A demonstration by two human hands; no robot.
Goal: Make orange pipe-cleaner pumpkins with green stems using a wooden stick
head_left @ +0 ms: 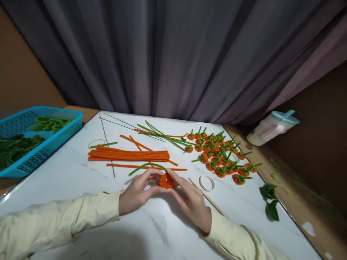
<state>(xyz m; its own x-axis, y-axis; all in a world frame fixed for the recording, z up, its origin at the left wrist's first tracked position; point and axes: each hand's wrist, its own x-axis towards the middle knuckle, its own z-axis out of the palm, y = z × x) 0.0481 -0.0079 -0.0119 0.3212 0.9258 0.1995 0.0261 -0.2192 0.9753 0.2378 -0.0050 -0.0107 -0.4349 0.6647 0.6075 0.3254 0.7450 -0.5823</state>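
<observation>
L hand (138, 192) & R hand (192, 201) pinch orange pipe-cleaner disc (166, 181); green pipe cleaner (150, 164) arches behind. Orange pipe-cleaner bundle (130, 155) beyond. Wooden stick (211, 201) & white ring (206, 190) nr R hand; green-stemmed orange pieces (220, 172) clustered R. Blue basket (56, 141) w/ green loops (51, 124) far L; tumbler (262, 132) far R.

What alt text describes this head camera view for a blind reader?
A person's left hand and right hand hold a round orange piece above a white table. Orange strips lie beyond; green-stemmed pieces cluster right, a blue basket sits left.
</observation>
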